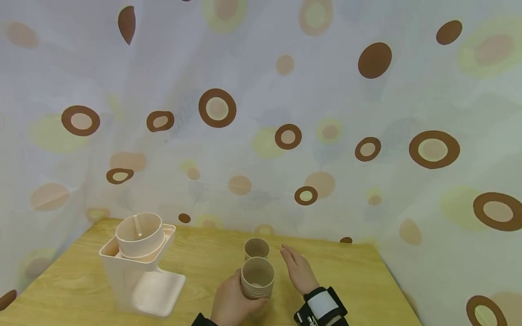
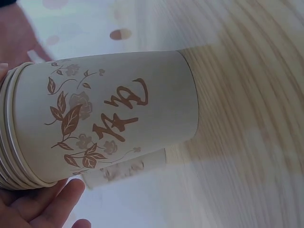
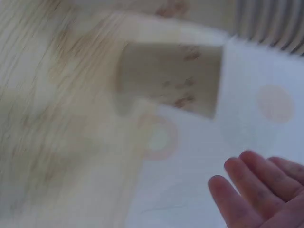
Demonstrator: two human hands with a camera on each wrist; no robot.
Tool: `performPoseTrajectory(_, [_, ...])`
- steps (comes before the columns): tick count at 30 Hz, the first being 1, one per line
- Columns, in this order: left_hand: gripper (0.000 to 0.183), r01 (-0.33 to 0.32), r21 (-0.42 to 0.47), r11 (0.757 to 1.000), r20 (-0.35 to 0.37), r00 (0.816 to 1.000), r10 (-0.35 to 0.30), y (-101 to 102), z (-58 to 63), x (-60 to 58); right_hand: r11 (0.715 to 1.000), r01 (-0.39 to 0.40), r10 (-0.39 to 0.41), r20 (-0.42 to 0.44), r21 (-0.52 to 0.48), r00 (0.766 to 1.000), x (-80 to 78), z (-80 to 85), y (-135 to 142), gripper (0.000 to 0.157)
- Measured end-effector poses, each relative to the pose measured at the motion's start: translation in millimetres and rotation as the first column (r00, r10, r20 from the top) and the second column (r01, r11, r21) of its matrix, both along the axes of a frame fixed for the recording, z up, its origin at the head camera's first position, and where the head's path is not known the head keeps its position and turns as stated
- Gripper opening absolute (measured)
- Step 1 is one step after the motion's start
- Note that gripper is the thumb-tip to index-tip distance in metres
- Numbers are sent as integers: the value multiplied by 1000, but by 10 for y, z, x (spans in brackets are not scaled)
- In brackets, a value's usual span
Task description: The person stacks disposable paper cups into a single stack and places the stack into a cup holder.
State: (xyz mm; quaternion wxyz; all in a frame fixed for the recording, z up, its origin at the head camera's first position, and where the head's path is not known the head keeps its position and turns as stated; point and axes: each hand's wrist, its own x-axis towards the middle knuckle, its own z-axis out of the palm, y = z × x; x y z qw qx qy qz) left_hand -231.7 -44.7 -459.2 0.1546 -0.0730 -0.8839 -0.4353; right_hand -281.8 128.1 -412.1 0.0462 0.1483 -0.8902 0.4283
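Observation:
My left hand [image 1: 232,296] grips a nested stack of paper cups [image 1: 258,280] near its rims. In the left wrist view, the stack [image 2: 109,109] bears brown flowers and brown lettering, and its several rims lie by the curled fingers [image 2: 64,202]. Just behind the stack stands a single paper cup [image 1: 257,246], mouth up on the table. My right hand [image 1: 301,274] is held to the right of that cup, apart from it. The right wrist view shows its fingers [image 3: 256,185] fairly straight, holding nothing, with the single cup [image 3: 171,78] blurred.
On the left of the wooden table [image 1: 204,253] stands a pale plastic holder [image 1: 122,276] with a round tube [image 1: 140,242] at its top and a flat base [image 1: 161,294]. A patterned sheet [image 1: 253,90] hangs behind the table and along its sides.

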Motion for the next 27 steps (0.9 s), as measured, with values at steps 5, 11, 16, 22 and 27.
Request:
performPoseTrajectory(5, [78, -39, -26, 999, 5, 999, 39, -87, -32, 18, 992, 49, -54, 46, 114, 997, -290, -283, -41, 73])
performPoseTrajectory(11, [72, -48, -36, 998, 23, 999, 49, -74, -37, 30, 993, 27, -31, 31, 117, 999, -431, -467, -220, 78])
performPoseTrajectory(16, [71, -51, -37, 998, 14, 999, 51, -45, -40, 4, 996, 53, -53, 3, 65, 999, -487, -494, -288, 66])
performPoseTrajectory(22, [73, -57, -35, 998, 14, 998, 58, -74, -22, -16, 994, 108, -107, -53, 8, 993, -524, -511, -301, 63])
performPoseTrajectory(27, [74, -89, -59, 994, -21, 996, 88, -135, -17, -44, 987, 149, -149, 2, -62, 989, -539, -451, -247, 71])
